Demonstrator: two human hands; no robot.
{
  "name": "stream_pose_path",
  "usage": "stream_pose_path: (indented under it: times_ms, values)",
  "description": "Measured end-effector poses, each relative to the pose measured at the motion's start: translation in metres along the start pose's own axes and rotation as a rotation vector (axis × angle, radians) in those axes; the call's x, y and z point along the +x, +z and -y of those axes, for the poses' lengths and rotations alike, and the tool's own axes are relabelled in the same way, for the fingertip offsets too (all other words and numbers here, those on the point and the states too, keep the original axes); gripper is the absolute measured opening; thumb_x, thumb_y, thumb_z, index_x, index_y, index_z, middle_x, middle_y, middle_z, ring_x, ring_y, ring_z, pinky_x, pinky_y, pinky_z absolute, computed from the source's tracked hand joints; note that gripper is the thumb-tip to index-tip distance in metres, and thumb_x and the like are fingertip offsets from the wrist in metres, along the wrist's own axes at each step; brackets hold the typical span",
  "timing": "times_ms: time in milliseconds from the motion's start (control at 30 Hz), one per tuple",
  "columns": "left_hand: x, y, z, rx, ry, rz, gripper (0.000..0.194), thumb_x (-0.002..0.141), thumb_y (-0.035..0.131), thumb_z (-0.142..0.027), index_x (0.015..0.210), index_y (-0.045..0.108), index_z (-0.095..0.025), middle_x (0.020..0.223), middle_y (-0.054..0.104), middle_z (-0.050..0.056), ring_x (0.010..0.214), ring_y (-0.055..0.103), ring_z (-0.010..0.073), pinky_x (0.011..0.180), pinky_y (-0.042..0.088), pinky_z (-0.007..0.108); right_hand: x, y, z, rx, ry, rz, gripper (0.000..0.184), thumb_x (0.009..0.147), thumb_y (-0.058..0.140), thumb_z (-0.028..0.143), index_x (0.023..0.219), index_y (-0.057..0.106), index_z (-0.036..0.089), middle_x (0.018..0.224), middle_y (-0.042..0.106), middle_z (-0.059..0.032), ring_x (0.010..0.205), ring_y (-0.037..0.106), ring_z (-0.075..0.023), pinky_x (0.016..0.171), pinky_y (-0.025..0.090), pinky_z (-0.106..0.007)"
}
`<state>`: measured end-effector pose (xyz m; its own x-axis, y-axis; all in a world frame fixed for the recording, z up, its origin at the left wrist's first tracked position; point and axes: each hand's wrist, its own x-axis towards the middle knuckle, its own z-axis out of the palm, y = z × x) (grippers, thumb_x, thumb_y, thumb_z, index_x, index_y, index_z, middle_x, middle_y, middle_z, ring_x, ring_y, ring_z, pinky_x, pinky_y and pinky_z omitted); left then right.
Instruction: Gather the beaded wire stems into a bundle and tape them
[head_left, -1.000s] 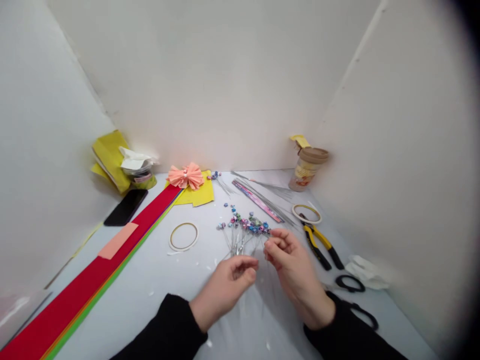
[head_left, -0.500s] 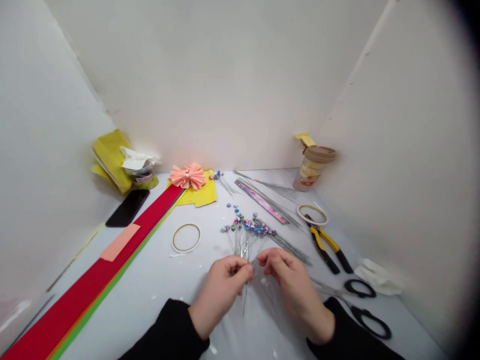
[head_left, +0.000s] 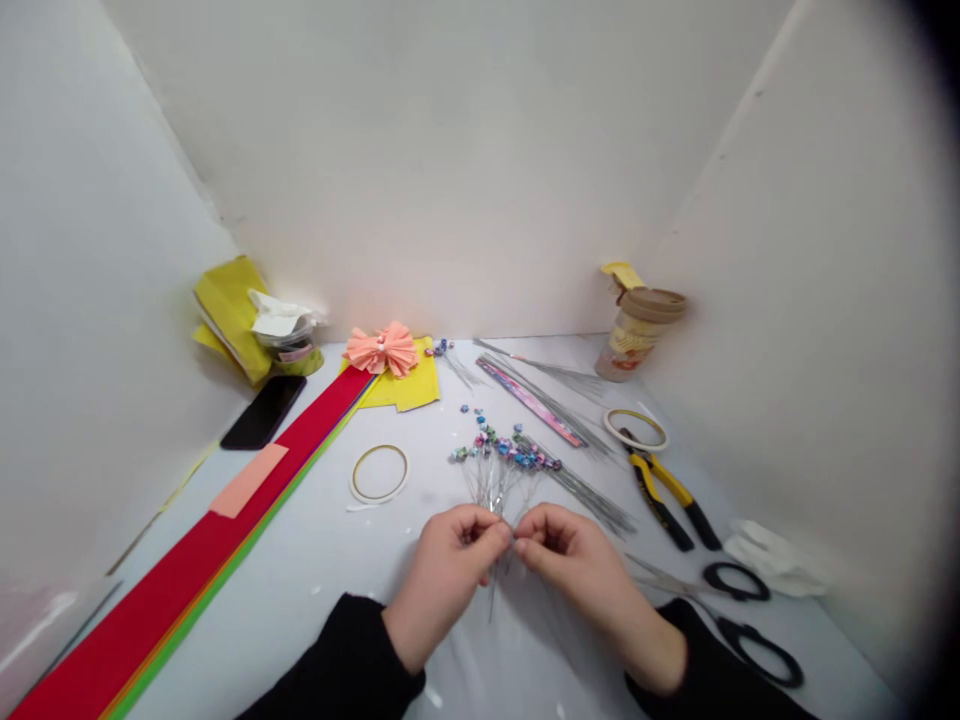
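Thin silver wire stems [head_left: 493,492] fan upward from my left hand [head_left: 457,550], whose thumb and fingers pinch the bunch; the wire ends stick out below. Small shiny star-shaped heads [head_left: 517,452] in blue, pink, green and purple top the stems. My right hand [head_left: 562,550] is closed in a pinch, its fingertips right beside those of the left. What sits between the right fingertips is too small to make out. Behind the right hand lie several loose wires [head_left: 589,497] on the white table.
Right of the hands are scissors [head_left: 742,625], yellow-black pliers [head_left: 667,490], a tape roll [head_left: 636,429], crumpled tissue [head_left: 776,556] and a lidded cup [head_left: 640,335]. On the left are another tape roll [head_left: 379,474], coloured paper strips [head_left: 187,560], a phone [head_left: 262,412] and a pink bow [head_left: 382,350].
My right hand has moved left and its thumb and finger now meet the left hand's fingertips. The left hand keeps its pinch on the stems. The whole view has shifted slightly.
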<state>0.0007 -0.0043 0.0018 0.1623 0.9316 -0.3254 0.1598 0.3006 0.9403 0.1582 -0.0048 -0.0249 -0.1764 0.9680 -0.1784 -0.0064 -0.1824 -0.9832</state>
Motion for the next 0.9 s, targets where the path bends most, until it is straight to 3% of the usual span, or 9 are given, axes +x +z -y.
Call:
stream_pose_path:
  times_ms: [233, 633, 733, 900]
  values:
    - [-0.0004, 0.0004, -0.0029, 0.007, -0.007, -0.022, 0.02, 0.073, 0.06, -0.033, 0.073, 0.063, -0.013, 0.058, 0.052, -0.003, 0.044, 0.042, 0.0079, 0.039, 0.028, 0.02, 0.0004, -0.0024, 0.0021, -0.047, 0.027, 0.045, 0.021, 0.067, 0.071, 0.034, 0.066, 0.059, 0.016, 0.056, 0.049, 0.004, 0.053, 0.041, -0.0102, 0.052, 0.032, -0.024]
    - [-0.0028, 0.0022, -0.0033, -0.022, 0.037, -0.021, 0.016, 0.074, 0.057, -0.031, 0.068, 0.054, -0.016, 0.055, 0.048, -0.005, 0.043, 0.041, 0.0075, 0.043, 0.034, 0.021, 0.0004, -0.0018, 0.001, 0.006, 0.006, 0.197, 0.035, 0.069, 0.073, 0.046, 0.066, 0.053, 0.017, 0.06, 0.047, 0.0037, 0.056, 0.041, -0.0112, 0.054, 0.032, -0.025]
    - [-0.0029, 0.0024, -0.002, -0.02, 0.052, -0.002, 0.016, 0.076, 0.056, -0.03, 0.068, 0.053, -0.017, 0.054, 0.046, -0.006, 0.044, 0.04, 0.0075, 0.044, 0.034, 0.02, -0.0004, -0.0014, -0.0006, 0.046, -0.055, 0.139, 0.035, 0.072, 0.071, 0.05, 0.075, 0.058, 0.017, 0.067, 0.053, 0.001, 0.061, 0.048, -0.0134, 0.059, 0.038, -0.026]
    - [-0.0064, 0.0045, 0.0, -0.014, 0.057, 0.098, 0.015, 0.075, 0.059, -0.028, 0.067, 0.055, -0.016, 0.056, 0.047, -0.005, 0.045, 0.041, 0.008, 0.044, 0.034, 0.021, -0.0049, -0.002, -0.0002, 0.117, -0.255, -0.106, 0.027, 0.078, 0.069, 0.044, 0.082, 0.058, 0.021, 0.074, 0.054, 0.0006, 0.068, 0.05, -0.0144, 0.061, 0.042, -0.025]
